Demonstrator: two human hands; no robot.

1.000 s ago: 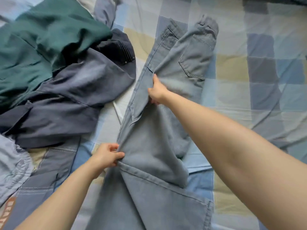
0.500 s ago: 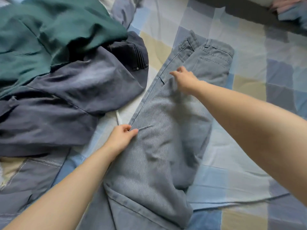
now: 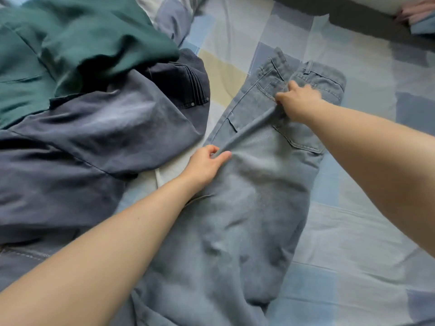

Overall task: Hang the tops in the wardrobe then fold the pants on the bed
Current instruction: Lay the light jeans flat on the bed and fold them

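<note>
In the head view, the light blue jeans (image 3: 247, 208) lay lengthwise on the checked bed (image 3: 353, 243). The left hand (image 3: 204, 165) had its grip pinched on a fold at their edge; the right hand (image 3: 299, 102) clutched denim beside the waistband. Dark trousers (image 3: 94, 137) and a green garment (image 3: 70, 43) lay piled to the left.

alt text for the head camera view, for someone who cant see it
Two bare hands pinch light blue jeans lying on a checked bedsheet: left hand at the side seam, right hand near the waistband. Dark navy pants and a green garment lie heaped to the left.
</note>
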